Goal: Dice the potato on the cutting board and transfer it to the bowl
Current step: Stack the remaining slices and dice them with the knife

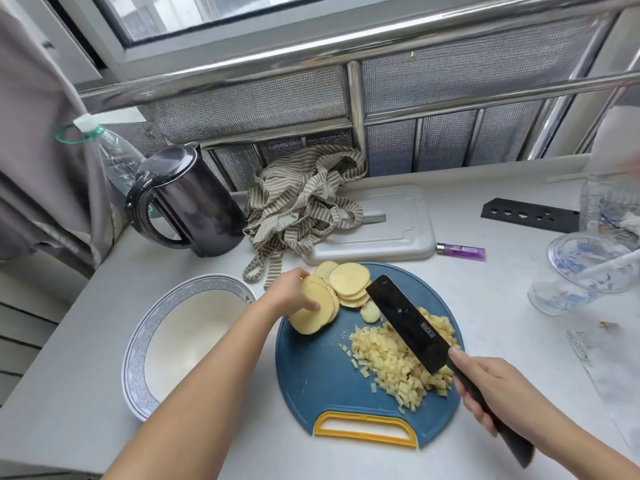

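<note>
I find the potato in 3 lots, all on the blue cutting board (311, 379). A held stack of slices (311, 311) stands tilted at the board's left edge. My left hand (292, 289) is curled over the top of that stack, fingertips pressed on its front face, so the hand is closed around it. A second stack of slices (349, 280) lies flat at the far side of the board, just beside the held one, with a small end piece (370, 310) near it. The diced potato (388, 362) forms a loose heap on the right half of the board.

My right hand (491, 386) is wrapped tight round the black handle of the knife (405, 323). The broad dark blade slants over the heap; I cannot tell whether its edge touches the dice.

The bowl (138, 344), white with a blue patterned rim, sits on the counter (69, 410) just left of the board, under my left forearm. Further back I note a black kettle (187, 206), a striped cloth (304, 199), a grey tray (391, 230) and a purple lighter (460, 251).
</note>
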### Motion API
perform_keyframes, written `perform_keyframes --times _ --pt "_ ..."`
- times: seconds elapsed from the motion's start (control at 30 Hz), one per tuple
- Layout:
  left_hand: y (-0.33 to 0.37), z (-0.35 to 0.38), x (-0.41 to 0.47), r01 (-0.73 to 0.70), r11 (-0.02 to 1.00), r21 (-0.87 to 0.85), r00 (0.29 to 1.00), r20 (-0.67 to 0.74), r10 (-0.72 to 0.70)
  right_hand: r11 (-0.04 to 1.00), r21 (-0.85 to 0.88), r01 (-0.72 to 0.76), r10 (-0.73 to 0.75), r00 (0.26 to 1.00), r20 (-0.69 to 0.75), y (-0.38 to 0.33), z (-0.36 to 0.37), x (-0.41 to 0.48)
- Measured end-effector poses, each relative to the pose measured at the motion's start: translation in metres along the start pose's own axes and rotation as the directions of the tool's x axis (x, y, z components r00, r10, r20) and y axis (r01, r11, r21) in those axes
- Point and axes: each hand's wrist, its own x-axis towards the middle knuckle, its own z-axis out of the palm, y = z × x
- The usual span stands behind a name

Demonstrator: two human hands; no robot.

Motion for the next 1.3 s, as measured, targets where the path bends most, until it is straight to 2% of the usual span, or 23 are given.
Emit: perform_keyframes --times 0.27,0.43,0.5,0.6,0.7,0.77,0.83,0.9,0.97,1.1,1.3 --pt "-0.002 0.013 -0.010 -0.123 0.985 0.121 0.974 -0.176 0.143 0.998 -0.019 0.054 -0.054 0.999 0.006 -0.011 0.003 0.006" --pt "-0.007 0.022 -0.029 -0.191 0.973 0.130 0.966 -0.151 0.209 0.997 -0.030 0.074 -0.074 0.997 0.019 -0.017 0.008 0.011" --pt "-0.010 0.026 -0.038 -0.195 0.976 0.095 0.965 -0.157 0.208 0.996 -0.031 0.084 -0.083 0.996 0.022 -0.020 0.009 0.012" --pt "-0.019 0.029 -0.054 -0.248 0.969 -0.011 0.936 -0.262 0.237 0.996 -0.022 0.092 -0.091 0.996 0.025 -0.023 0.010 0.013" --pt "-0.031 0.042 -0.071 -0.293 0.947 0.132 0.851 -0.416 0.321 0.994 -0.020 0.106 -0.105 0.994 0.024 -0.025 0.011 0.014" --pt "-0.038 0.059 -0.082 -0.291 0.932 0.215 0.812 -0.460 0.360 0.994 -0.022 0.111 -0.110 0.994 0.025 -0.026 0.012 0.014" --pt "-0.044 0.081 -0.090 -0.319 0.919 0.233 0.804 -0.447 0.393 0.994 -0.025 0.109 -0.108 0.994 0.028 -0.026 0.013 0.015" --pt "-0.052 0.102 -0.097 -0.323 0.914 0.247 0.832 -0.386 0.398 0.993 -0.032 0.113 -0.112 0.993 0.036 -0.026 0.015 0.015" --pt "-0.060 0.115 -0.104 -0.316 0.931 0.184 0.869 -0.337 0.362 0.992 -0.041 0.119 -0.117 0.992 0.040 -0.025 0.016 0.013" --pt "-0.067 0.108 -0.110 -0.344 0.936 0.070 0.898 -0.267 0.350 0.992 -0.046 0.116 -0.114 0.993 0.042 -0.023 0.014 0.012" --pt "-0.026 0.082 -0.114 -0.266 0.900 -0.345 0.940 -0.298 0.163 0.992 0.000 0.124 -0.124 0.992 -0.007 -0.028 0.010 0.012"
